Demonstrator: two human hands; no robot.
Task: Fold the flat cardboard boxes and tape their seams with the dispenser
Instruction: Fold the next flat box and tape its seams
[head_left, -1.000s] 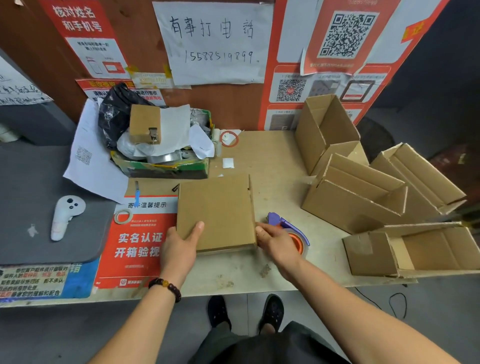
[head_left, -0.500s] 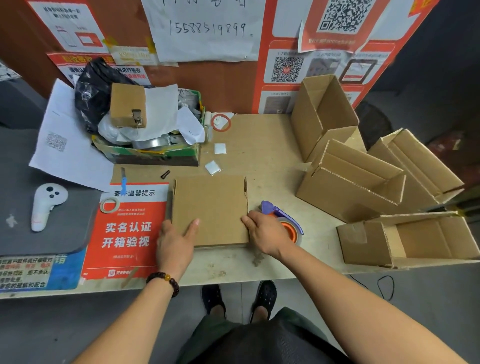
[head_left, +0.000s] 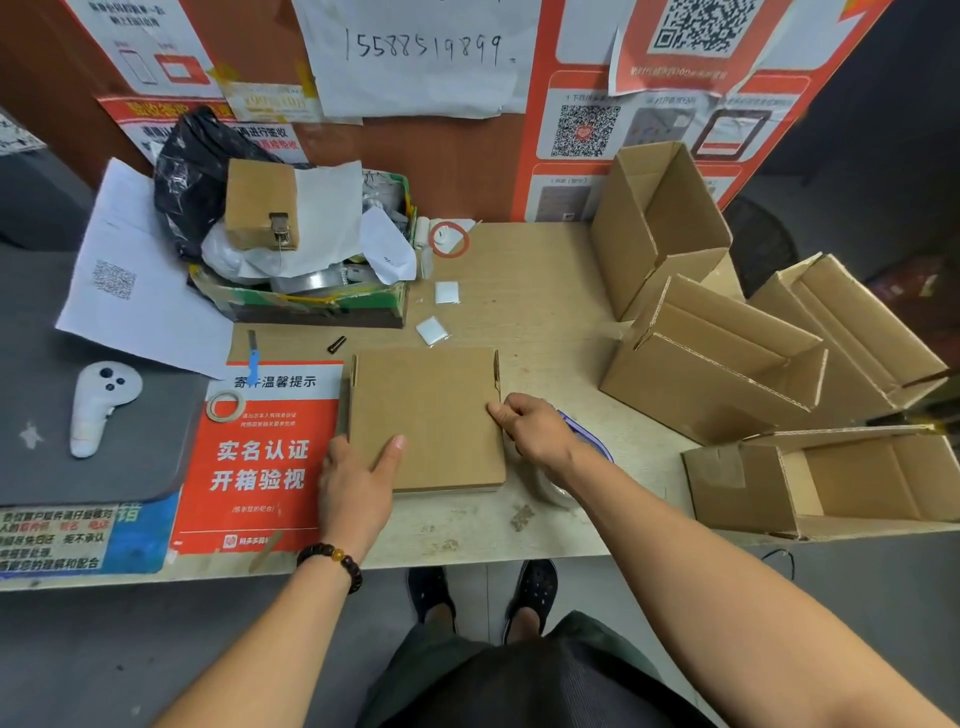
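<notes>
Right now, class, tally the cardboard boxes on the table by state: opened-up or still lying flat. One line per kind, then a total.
Opened-up boxes: 4
Flat box stack: 1, gripped at its edges by the left hand and right hand; how many sheets it holds cannot be told.
Total: 5
</notes>
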